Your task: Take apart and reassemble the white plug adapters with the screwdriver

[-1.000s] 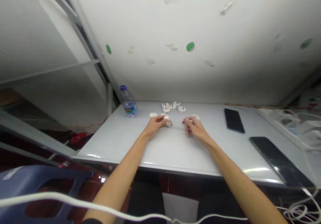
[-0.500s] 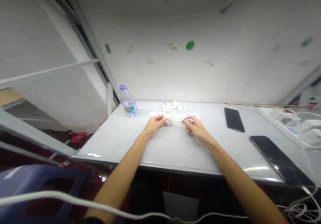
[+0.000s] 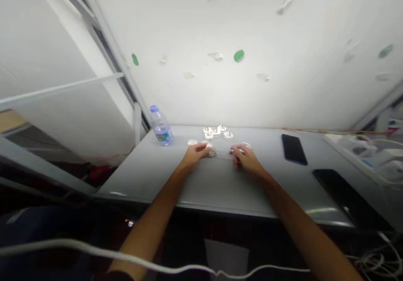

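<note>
My left hand [image 3: 197,155] is closed on a small white plug [image 3: 210,148], its metal pins pointing right. My right hand [image 3: 245,158] pinches a thin screwdriver [image 3: 231,151]. Its red part shows at my fingertips, and its slim shaft runs left to the plug. Whether the tip touches the plug is too small to tell. Just beyond my hands, several white plugs [image 3: 215,133] lie in a loose group with pins up. A white piece [image 3: 192,142] sits beside my left fingers, and another white part [image 3: 246,145] lies behind my right hand.
A water bottle [image 3: 162,126] stands at the table's left back. To the right lie a phone [image 3: 294,149] and a larger dark device [image 3: 351,199], near a white tray [image 3: 349,155] of white items. A white cable [image 3: 132,259] crosses in front of my arms.
Both hands keep nearly the same place and the same hold on the plug and screwdriver. The wall looks brighter now, while the table front and my arms look darker.
</note>
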{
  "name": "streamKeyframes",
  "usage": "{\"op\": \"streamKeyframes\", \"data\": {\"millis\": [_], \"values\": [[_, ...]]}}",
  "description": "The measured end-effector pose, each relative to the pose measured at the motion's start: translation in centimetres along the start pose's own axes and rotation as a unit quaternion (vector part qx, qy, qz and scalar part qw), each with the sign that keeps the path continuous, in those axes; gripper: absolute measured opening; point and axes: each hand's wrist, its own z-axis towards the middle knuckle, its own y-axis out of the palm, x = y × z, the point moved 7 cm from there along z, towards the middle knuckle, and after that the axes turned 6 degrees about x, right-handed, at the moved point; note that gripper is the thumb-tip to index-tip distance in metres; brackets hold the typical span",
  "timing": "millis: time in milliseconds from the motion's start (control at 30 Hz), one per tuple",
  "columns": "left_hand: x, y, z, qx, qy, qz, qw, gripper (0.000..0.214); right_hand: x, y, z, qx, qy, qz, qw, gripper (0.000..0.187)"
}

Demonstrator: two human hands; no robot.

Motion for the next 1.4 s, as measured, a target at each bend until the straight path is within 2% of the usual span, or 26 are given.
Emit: {"op": "streamKeyframes", "data": {"millis": [100, 300, 500, 600, 667, 733, 900, 1000, 1033, 1200, 1400], "values": [[0.3, -0.4, 0.1, 0.016, 0.016, 0.034, 0.999, 0.052, -0.3, 0.0, 0.0, -0.001, -0.028, -0.027, 0.999, 0.037], [1.2, -1.9, 0.2, 0.083, 0.058, 0.101, 0.99, 0.052, 0.0, -0.2, 0.3, 0.006, -0.054, -0.076, 0.996, 0.025], [1.3, -2.4, 0.3, 0.108, 0.068, 0.111, 0.986, 0.058, 0.4, -1.0, 0.6, 0.052, -0.052, -0.065, 0.995, 0.03], [1.3, -2.6, 0.3, 0.128, 0.071, 0.097, 0.984, 0.063, 0.2, -1.5, 0.7, 0.062, -0.048, -0.018, 0.997, 0.031], [1.3, -2.1, 0.3, 0.109, 0.068, 0.081, 0.988, 0.061, 0.0, -1.6, 0.8, 0.04, -0.051, 0.024, 0.998, 0.032], [1.2, -1.1, 0.1, 0.076, 0.062, 0.069, 0.993, 0.058, -0.4, -1.5, 0.8, 0.021, -0.076, 0.021, 0.997, 0.033], [1.1, 1.6, -1.0, 0.007, 0.056, 0.072, 0.996, 0.057, -2.2, -0.7, -0.6, 0.037, -0.186, -0.12, 0.975, 0.014], [1.1, 2.9, -1.5, -0.023, 0.063, 0.077, 0.995, 0.056, -2.7, 1.1, -1.8, -0.012, -0.23, -0.202, 0.952, 0.042], [1.1, 3.2, -1.6, -0.03, 0.065, 0.078, 0.994, 0.056, -2.7, 1.4, -1.9, -0.019, -0.233, -0.212, 0.949, 0.041], [0.8, 3.8, -1.8, -0.061, 0.056, 0.073, 0.994, 0.052, -2.2, 1.5, -1.7, -0.011, -0.241, -0.224, 0.944, 0.03], [0.9, 3.6, -1.7, -0.047, 0.07, 0.085, 0.993, 0.051, -2.2, 1.4, -1.6, -0.02, -0.269, -0.241, 0.932, 0.029]]}}
